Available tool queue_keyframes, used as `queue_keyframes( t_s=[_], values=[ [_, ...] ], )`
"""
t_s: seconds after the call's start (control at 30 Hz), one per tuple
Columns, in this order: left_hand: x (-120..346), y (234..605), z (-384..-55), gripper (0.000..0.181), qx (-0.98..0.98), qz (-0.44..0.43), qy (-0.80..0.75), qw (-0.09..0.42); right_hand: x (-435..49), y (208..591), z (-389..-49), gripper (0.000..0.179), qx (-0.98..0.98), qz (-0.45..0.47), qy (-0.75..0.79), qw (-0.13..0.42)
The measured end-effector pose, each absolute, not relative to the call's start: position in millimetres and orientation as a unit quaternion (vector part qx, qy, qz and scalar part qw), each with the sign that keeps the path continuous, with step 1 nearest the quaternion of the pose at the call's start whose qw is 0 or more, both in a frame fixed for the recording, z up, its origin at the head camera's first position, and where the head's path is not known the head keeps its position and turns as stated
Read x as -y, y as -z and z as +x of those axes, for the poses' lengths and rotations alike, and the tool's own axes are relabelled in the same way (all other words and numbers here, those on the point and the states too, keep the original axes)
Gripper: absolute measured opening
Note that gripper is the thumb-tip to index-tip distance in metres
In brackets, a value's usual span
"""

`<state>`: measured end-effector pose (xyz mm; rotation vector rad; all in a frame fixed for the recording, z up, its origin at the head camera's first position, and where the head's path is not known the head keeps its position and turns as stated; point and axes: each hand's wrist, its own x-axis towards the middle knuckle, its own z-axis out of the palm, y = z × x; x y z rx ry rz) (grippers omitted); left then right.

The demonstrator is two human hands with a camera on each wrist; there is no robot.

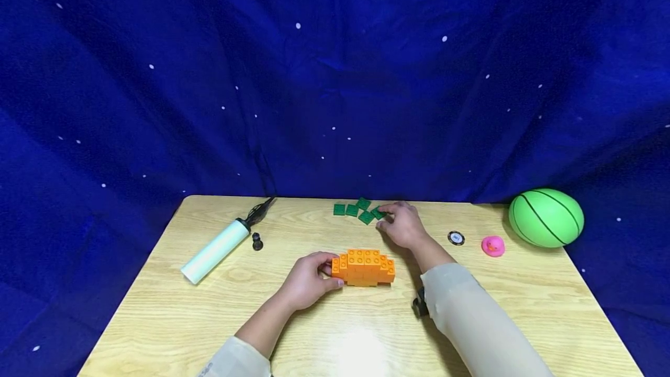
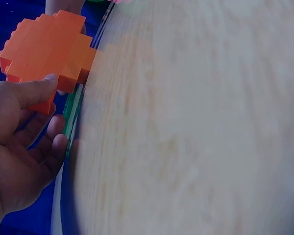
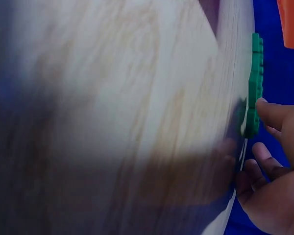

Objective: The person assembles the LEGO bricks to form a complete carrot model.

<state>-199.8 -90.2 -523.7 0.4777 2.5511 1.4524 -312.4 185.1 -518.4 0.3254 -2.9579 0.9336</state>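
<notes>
My left hand (image 1: 306, 281) holds the left end of an orange toy-brick build (image 1: 363, 267), thumb in front and fingers behind. In the left wrist view the thumb lies across the stepped face of the orange bricks (image 2: 44, 46), while the lower fingers curl loosely beneath. At the back of the table my right hand (image 1: 404, 226) reaches to the rightmost green brick (image 1: 377, 213), fingertips at its edge. Several flat green bricks (image 1: 352, 210) lie beside it. In the right wrist view the thumb meets the green bricks (image 3: 255, 83); the other fingers are loosely bent.
On the left lie a white hand pump (image 1: 217, 250) with a black end and a small black chess-like piece (image 1: 257, 242). To the right are a poker chip (image 1: 456, 238), a pink rubber duck (image 1: 493, 246) and a green ball (image 1: 546, 218). A blue curtain (image 1: 335, 74) hangs behind.
</notes>
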Motion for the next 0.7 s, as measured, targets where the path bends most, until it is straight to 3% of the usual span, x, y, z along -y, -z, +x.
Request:
queue_keyframes(
  t_s=[0.2, 0.47, 0.7],
  values=[
    [87.9, 524.0, -199.0, 0.045, -0.854, 0.16, -0.488, 0.083, -184.5, 520.0, -313.4, 0.038, 0.956, 0.102, -0.275, 0.01],
    [88.1, 523.5, -199.3, 0.045, -0.855, 0.163, -0.485, 0.083, -184.9, 520.4, -310.2, 0.02, 0.956, 0.078, -0.282, -0.004],
    [89.6, 522.6, -198.9, 0.046, -0.856, 0.162, -0.484, 0.081, -188.1, 524.4, -307.5, 0.015, 0.951, 0.113, -0.285, 0.037]
  ],
)
